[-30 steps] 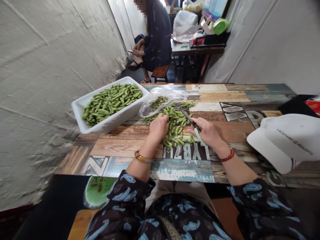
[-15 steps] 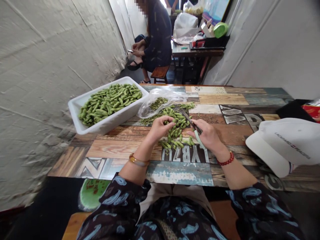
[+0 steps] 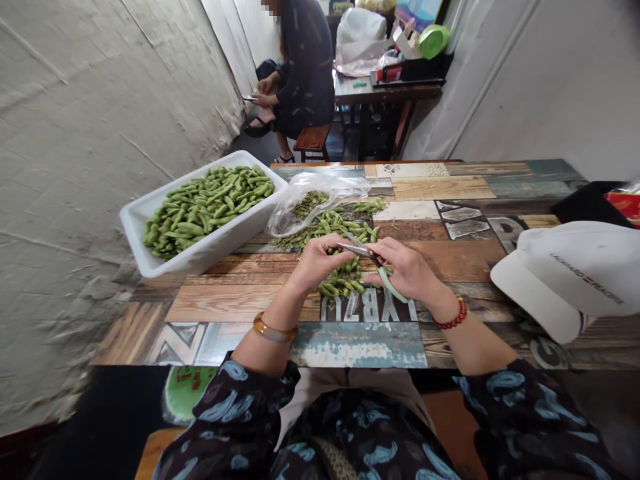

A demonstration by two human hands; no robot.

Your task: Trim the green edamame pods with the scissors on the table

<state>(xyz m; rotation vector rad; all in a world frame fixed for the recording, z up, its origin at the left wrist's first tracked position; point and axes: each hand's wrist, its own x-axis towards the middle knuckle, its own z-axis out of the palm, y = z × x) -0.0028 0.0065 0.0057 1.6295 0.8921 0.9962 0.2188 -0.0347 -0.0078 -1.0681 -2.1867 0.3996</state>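
My right hand (image 3: 406, 268) is closed round a pair of scissors (image 3: 391, 283) with pale green handles. Their blades are parted and reach left to the fingertips of my left hand (image 3: 319, 260). That hand is closed in a pinch over the loose pods; a green edamame pod seems to be in it, mostly hidden by the fingers and blades. Loose edamame pods (image 3: 344, 288) lie on the table under and behind both hands. A clear plastic bag (image 3: 345, 187) with small green trimmings sits just beyond.
At the left stands a white tub (image 3: 233, 239) heaped with edamame pods (image 3: 210, 203). A white cap (image 3: 575, 273) lies on the patterned table (image 3: 360, 343) at the right. Farther back, a person (image 3: 307, 67) sits on a wooden stool beside another table (image 3: 367, 97) loaded with bags.
The scissors have swung from pointing away to pointing left, their blades now at my left fingertips. My right hand has turned with them. The view has shifted slightly.
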